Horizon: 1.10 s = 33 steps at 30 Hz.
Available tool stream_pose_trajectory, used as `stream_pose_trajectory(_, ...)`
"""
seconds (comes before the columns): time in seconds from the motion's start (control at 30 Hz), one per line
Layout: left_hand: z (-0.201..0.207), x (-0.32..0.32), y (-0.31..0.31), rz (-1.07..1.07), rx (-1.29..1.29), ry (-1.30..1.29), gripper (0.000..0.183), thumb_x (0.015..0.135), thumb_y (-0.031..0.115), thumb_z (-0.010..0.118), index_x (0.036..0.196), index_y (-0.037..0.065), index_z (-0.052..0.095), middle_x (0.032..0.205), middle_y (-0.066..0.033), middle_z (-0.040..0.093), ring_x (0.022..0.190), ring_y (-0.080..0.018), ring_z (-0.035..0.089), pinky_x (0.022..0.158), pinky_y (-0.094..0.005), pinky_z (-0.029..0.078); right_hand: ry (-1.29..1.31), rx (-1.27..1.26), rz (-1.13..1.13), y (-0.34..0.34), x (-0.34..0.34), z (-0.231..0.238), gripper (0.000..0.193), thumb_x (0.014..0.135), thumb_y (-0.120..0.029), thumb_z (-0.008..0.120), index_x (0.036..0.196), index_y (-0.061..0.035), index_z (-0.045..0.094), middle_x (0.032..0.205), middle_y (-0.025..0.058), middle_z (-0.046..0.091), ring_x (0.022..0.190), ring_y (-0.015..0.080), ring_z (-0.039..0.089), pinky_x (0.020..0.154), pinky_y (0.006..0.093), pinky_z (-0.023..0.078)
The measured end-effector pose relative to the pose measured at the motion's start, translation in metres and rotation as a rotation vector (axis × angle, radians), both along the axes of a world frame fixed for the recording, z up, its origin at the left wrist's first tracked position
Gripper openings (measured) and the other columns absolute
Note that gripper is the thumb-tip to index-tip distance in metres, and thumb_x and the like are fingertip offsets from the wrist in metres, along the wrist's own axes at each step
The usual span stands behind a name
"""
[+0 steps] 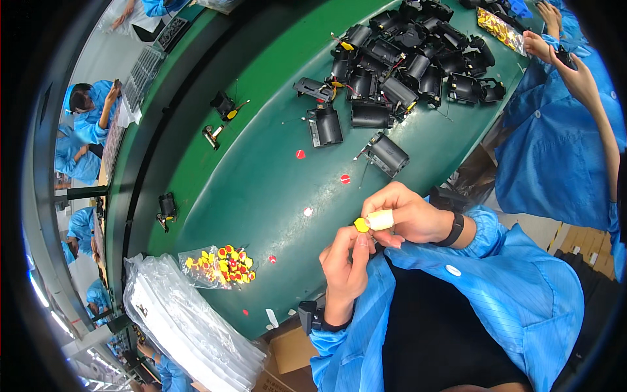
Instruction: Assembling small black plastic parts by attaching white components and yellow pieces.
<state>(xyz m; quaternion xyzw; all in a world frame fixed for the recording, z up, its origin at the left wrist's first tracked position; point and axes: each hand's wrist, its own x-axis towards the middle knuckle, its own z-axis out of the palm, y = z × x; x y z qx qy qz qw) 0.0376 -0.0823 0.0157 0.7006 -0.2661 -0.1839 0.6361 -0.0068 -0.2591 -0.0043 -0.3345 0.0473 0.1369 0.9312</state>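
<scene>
Close to my chest, above the table's near edge, my two hands meet at a small yellow piece (361, 225). The thumb and forefinger of my left hand (346, 264) pinch it from below. My right hand (408, 219) is closed at its other side, with a cream-coloured cover (380, 219) on one finger that touches the piece's edge. The fingertips hide part of it. Similar yellow and red pieces (236, 264) lie heaped on and beside a clear plastic bag (196, 264) to the left. Just beyond my right hand rests a black cylindrical housing (387, 155) with thin wires.
Many black housings (405, 65) are piled at the far side of the green table (261, 189). Red round bits (345, 179) are scattered across it. White plastic sheeting (176, 320) lies at the left. A co-worker's hands (578, 78) hold a black part at the right.
</scene>
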Motion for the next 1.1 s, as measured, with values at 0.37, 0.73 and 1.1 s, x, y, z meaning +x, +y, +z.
stream_pose_trajectory(0.37,-0.004,0.059,0.013,-0.181,1.0,-1.048,0.02,0.085,0.016,0.065,0.07,0.005,0.056,0.058,-0.0104,0.058,0.053,-0.0287,0.059,0.052,-0.0425,0.046,-0.086,0.191,-0.238,-0.037,-0.021,0.016,0.021,0.096,-0.014,0.059,0.086,0.0042,0.059,0.057,0.0082,0.052,0.044,0.0141,0.047,0.043,0.0274,0.034)
stream_pose_trajectory(0.73,0.033,0.13,-0.081,-0.288,0.828,-1.232,0.018,0.087,0.018,0.067,0.086,0.003,0.058,0.074,-0.0149,0.058,0.071,-0.033,0.061,0.063,-0.044,0.049,-0.049,-0.076,-0.423,-0.044,-0.037,0.011,0.02,0.096,-0.012,0.06,0.084,0.004,0.061,0.06,0.0065,0.058,0.045,0.0082,0.049,0.043,0.0236,0.036)
stream_pose_trajectory(1.1,0.003,0.173,-0.001,-0.343,0.96,-1.396,0.042,0.077,0.0,0.059,0.119,-0.002,0.06,0.084,-0.0119,0.052,0.082,-0.0297,0.055,0.074,-0.0408,0.047,0.011,-0.243,-0.507,-0.063,-0.053,-0.005,0.02,0.097,-0.015,0.06,0.085,0.0007,0.063,0.062,0.0043,0.059,0.047,0.0068,0.05,0.044,0.0222,0.039)
